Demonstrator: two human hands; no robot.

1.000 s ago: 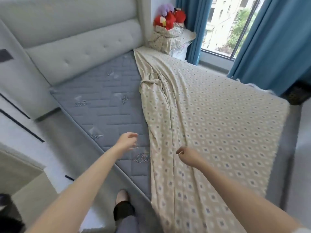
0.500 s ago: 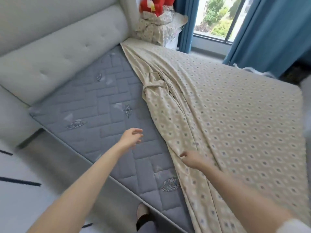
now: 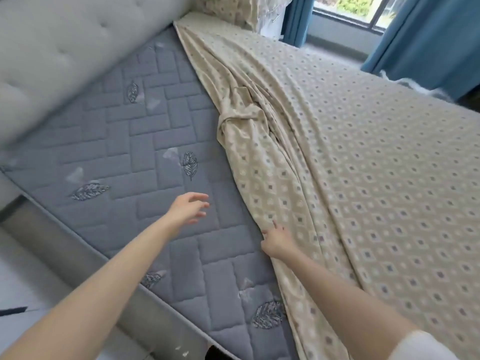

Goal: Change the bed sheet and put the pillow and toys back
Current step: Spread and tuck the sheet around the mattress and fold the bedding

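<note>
Your left hand hovers open over the bare mattress. Your right hand touches the bunched edge of the sheet, fingers loose. Grab that edge with both hands, spaced apart, and pull evenly over the bare side.

my bed sheet is soft matt patterned cloth; the mattress quilted grey fabric; the headboard tufted upholstery.

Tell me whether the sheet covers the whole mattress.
Only partly: the sheet covers the window side, bunched along its edge, leaving grey mattress bare.
</note>
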